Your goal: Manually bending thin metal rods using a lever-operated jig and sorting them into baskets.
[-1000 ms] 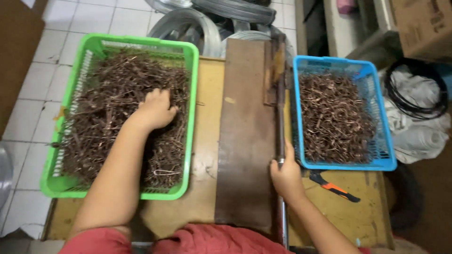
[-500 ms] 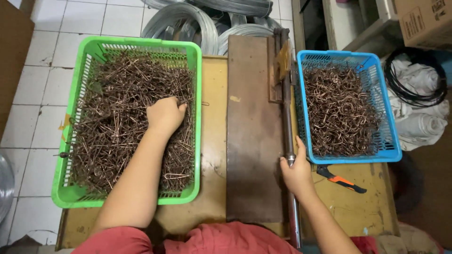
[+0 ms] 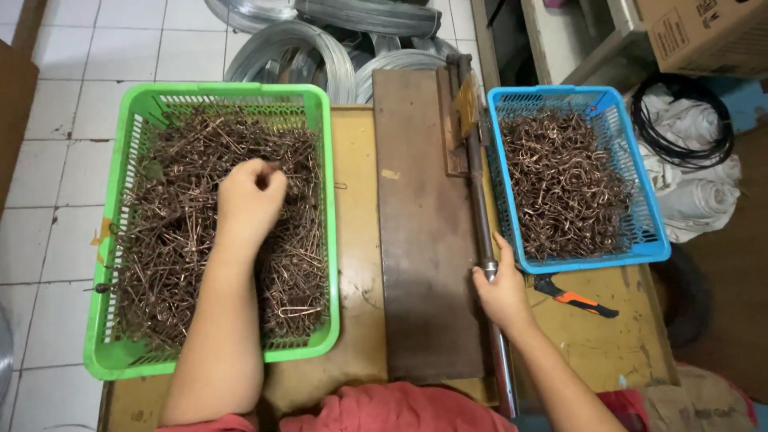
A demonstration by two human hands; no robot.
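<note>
My left hand (image 3: 250, 196) closed, pinching thin stiff brown wire pieces (image 3: 172, 240) in green plastic basket (image 3: 212, 93) at tabletop's left edge; light, springy, tangle-prone, best pinched mid-length. My right hand (image 3: 502, 292) clamped round long grey metal lever bar (image 3: 478, 210); rigid, heavy.

A brown cardboard box (image 3: 708, 32) stands at the top right corner, cut off by the frame edge; on its near face sits a small white rectangular label (image 3: 669, 34) with dark print, too small to make out; a second pale label shows at the box's right end; no signs or screens show anywhere in the view.
</note>
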